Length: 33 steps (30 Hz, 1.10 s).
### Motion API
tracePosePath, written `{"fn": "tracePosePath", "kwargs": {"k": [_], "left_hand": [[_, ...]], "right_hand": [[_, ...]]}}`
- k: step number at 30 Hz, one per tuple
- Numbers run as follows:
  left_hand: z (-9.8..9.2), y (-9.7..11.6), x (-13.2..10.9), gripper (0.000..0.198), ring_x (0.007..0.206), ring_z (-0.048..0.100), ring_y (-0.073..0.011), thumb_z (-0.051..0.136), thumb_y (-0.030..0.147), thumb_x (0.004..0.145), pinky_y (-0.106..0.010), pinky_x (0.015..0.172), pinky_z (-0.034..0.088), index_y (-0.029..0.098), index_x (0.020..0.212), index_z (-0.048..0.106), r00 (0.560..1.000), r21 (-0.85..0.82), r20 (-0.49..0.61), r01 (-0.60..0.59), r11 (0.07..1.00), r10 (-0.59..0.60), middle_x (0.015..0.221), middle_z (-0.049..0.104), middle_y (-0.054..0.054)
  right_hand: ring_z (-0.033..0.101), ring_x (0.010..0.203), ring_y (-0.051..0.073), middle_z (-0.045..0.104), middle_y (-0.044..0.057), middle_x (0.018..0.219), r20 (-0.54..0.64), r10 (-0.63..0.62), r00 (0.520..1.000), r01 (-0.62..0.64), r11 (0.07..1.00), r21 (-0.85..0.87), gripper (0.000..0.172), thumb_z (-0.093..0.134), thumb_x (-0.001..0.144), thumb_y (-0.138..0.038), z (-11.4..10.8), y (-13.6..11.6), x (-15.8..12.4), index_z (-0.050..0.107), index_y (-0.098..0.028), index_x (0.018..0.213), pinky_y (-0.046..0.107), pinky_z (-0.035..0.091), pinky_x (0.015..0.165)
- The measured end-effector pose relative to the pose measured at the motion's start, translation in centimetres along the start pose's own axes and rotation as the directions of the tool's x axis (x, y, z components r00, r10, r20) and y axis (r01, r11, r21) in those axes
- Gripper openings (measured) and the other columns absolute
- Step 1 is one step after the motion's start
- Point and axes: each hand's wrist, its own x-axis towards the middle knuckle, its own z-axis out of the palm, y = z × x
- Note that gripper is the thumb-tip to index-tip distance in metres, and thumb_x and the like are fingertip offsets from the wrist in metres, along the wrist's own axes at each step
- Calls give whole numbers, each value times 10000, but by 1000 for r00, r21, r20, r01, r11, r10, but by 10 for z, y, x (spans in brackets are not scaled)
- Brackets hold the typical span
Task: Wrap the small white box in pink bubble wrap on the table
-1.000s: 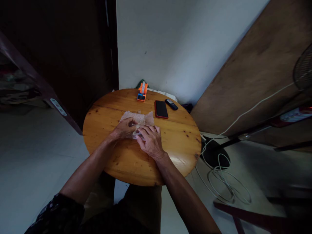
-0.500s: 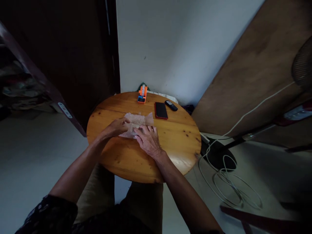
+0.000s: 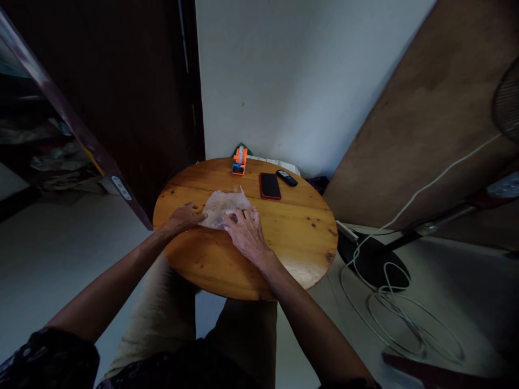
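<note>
A crumpled, translucent sheet that looks like bubble wrap (image 3: 221, 204) lies on the round wooden table (image 3: 292, 232). At its left edge is my left hand (image 3: 185, 218), thumb tip by the sheet and fingers apart. My right hand (image 3: 246, 232) rests over the sheet's right part, its fingers bent and its thumb and forefinger closed on the near right portion. Whether anything lies inside the folds is hidden.
Behind the sheet stand an orange tape dispenser (image 3: 239, 160), a dark phone with a red edge (image 3: 270, 186) and a small black keypad phone (image 3: 286, 178). White cable (image 3: 399, 302) loops on the floor right of the table, near a fan's base (image 3: 373, 265).
My left hand has drawn back left from over the sheet to its edge. The sheet's left part now lies flatter, and my right hand stays on it. The view has shifted slightly.
</note>
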Motion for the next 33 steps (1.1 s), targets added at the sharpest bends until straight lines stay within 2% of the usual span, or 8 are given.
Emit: {"fn": "tracePosePath", "kwargs": {"k": [4, 10, 17, 20, 24, 27, 30, 33], "left_hand": [[-1, 3, -7, 385, 562, 637, -181, 716, 390, 735, -228, 466, 428, 152, 1014, 600, 977, -242, 149, 189, 952, -156, 595, 637, -2], [7, 6, -5, 239, 451, 526, -109, 731, 343, 702, -189, 396, 346, 166, 701, 571, 969, -348, 221, 183, 920, -109, 497, 570, 14], [21, 22, -6, 125, 483, 526, -79, 671, 231, 651, -184, 451, 389, 163, 715, 587, 986, -521, 120, 162, 838, -115, 604, 608, 30], [27, 33, -8, 117, 476, 520, -76, 651, 208, 656, -186, 462, 391, 164, 747, 592, 992, -559, 98, 125, 820, -85, 615, 606, 35], [39, 50, -10, 123, 493, 517, -83, 624, 207, 688, -191, 478, 384, 156, 799, 618, 998, -538, 67, 36, 842, 0, 624, 603, 30], [46, 62, -9, 151, 543, 521, -101, 587, 216, 696, -205, 518, 402, 148, 813, 654, 992, -415, 58, -79, 907, 113, 631, 596, 27], [41, 69, -8, 177, 614, 549, -129, 551, 212, 670, -226, 582, 421, 147, 755, 691, 955, -224, 162, -211, 952, 250, 648, 617, 16], [27, 73, -8, 169, 619, 532, -137, 564, 233, 642, -232, 577, 384, 161, 697, 706, 894, -145, 298, -305, 941, 336, 617, 600, 26]], "right_hand": [[518, 1069, 285, 606, 130, 1172, 10, 1, 1000, -1, 1000, -21, 339, 493, 986, -271, -2, -3, 4, 603, -263, 1306, 581, 241, 1105], [526, 1046, 274, 617, 119, 1128, -20, -19, 1000, 18, 998, -54, 345, 494, 985, -281, -1, -4, 6, 599, -257, 1312, 565, 232, 1119], [536, 1060, 289, 626, 141, 1121, 5, -26, 1000, 26, 999, -28, 290, 489, 980, -275, -2, -3, 9, 647, -225, 1217, 557, 235, 1113], [536, 1102, 308, 633, 164, 1166, 27, 5, 1000, -5, 1000, -5, 365, 495, 967, -264, -5, -4, 11, 580, -198, 1316, 554, 230, 1120], [547, 1131, 327, 653, 195, 1192, 28, 81, 996, -82, 996, 38, 565, 535, 933, -256, -7, -6, 13, 414, -103, 1463, 538, 224, 1129], [555, 1149, 323, 662, 200, 1221, 12, 123, 992, -124, 988, 93, 616, 563, 915, -282, -7, -5, 14, 387, -92, 1473, 521, 229, 1127], [545, 1198, 319, 656, 200, 1266, 15, 148, 989, -148, 974, 170, 667, 599, 875, -279, -8, 1, 13, 380, -93, 1476, 496, 263, 1109], [557, 1200, 317, 656, 196, 1281, 58, 148, 987, -158, 953, 259, 719, 622, 819, -233, -11, 12, 11, 383, -82, 1480, 475, 329, 1070]]}}
